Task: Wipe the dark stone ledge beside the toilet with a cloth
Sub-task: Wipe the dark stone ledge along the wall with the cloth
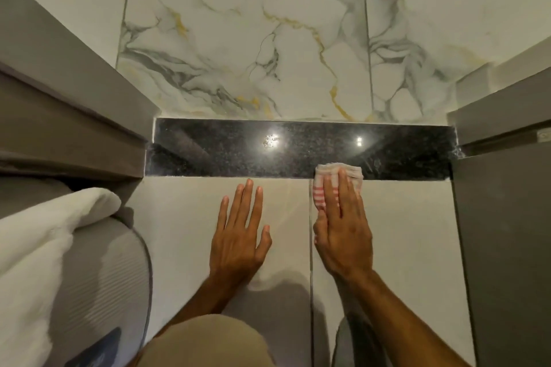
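Two hands in view, both flat against pale tile front [185,217] below ledge. Nearest bottom: beige-clad knee [208,340]; at left, white towel [38,241] lying over ribbed grey toilet lid [104,277]. Left hand [238,235] spread open, palm down, empty, bracing on tile just below ledge edge, fingertips not quite reaching the dark stone. Right hand [343,226] flat and open over cloth [340,176], pinning it by palm pressure rather than gripping; fingers extended, no curl. Cloth white with red stripes, bunched, draped over front lip of dark stone ledge [238,152], right of centre. Ledge glossy, speckled black, two light reflections, faint smears toward right end near grey panel [501,217]. Beyond: marble-veined wall tile [268,39].

Judged step: wiping pass at front edge, right portion. To do well: keep palm flat and pressure even, push cloth back to wall joint, overlap strokes, sweep full width into both corners, refold to clean face if streaks show. Left half appears not yet covered, though cannot tell for sure.
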A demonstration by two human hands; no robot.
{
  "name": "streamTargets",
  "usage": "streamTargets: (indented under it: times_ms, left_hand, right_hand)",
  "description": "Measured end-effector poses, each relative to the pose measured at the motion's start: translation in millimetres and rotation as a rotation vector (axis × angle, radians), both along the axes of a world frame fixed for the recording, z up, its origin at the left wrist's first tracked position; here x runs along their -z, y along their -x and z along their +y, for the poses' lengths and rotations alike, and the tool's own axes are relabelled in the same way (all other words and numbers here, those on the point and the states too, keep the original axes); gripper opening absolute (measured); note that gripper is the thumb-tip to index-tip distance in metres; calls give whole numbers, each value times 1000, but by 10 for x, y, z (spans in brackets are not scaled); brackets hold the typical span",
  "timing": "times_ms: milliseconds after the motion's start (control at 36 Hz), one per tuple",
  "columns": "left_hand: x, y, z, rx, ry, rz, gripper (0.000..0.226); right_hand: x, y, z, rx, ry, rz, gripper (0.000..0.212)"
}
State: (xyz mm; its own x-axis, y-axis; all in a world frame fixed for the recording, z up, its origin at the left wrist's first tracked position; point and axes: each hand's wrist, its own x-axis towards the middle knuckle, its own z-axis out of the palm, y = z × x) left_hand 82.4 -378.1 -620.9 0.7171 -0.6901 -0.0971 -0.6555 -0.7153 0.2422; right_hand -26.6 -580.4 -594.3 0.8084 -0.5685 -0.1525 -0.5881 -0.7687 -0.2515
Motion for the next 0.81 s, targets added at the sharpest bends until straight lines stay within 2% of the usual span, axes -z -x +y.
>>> streamTargets:
  times_ms: [83,194,306,417,556,667,806]
  left_hand:
    - [20,-11,-37,64,12,-14,77]
    - [53,-24,-30,64,17,-28,76]
    - [40,-20,-46,50,-11,-15,76]
    - [2,-5,-71,44,-17,-9,78]
    - [-54,79,-362,100,2,6,78]
    - [50,128,-505,158,19,-36,79]
    - [167,134,-515,172,44,-77,79]
  right_hand:
    - [-8,-47,-181,70,-16,-12,78]
    - [-18,-696,-299,204,4,-134,76]
    - [15,-1010,-192,165,5,-249,78]
    - [18,-391,-46,-9,-7,-161,86]
    - [50,304,-181,125,-27,-24,78]
    - [55,-48,-449,219,27,-106,75]
    - [47,-706,-636,201,93,-185,69]
